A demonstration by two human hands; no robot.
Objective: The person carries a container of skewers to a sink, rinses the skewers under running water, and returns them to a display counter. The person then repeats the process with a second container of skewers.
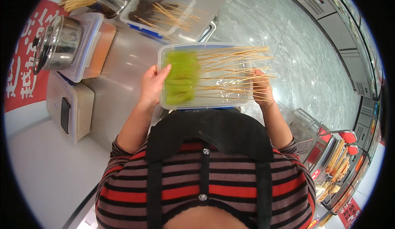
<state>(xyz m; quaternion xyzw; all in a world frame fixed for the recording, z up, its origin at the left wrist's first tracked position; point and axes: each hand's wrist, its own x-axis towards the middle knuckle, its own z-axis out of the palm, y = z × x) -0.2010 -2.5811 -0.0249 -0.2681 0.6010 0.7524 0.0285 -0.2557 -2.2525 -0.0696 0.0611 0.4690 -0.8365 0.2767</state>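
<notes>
Before my chest is a clear plastic container (216, 105), held at both ends. My left hand (155, 82) grips its left rim, thumb over the edge beside the food. Around the right wall is my right hand (261, 85), its fingers partly hidden behind stick ends. Green skewered food (181, 76) lies side by side at the container's left. Thin wooden skewers (234, 70) run from it to the right, past the rim. Clear liquid or wet shine shows under them.
A second container (123, 16) with dark skewered food stands on the metal counter (123, 53). At left are a lidded steel pot (63, 42) on an orange-filled box (100, 51), and a phone (65, 115) on another box. Skewer trays (334, 158) stand at lower right.
</notes>
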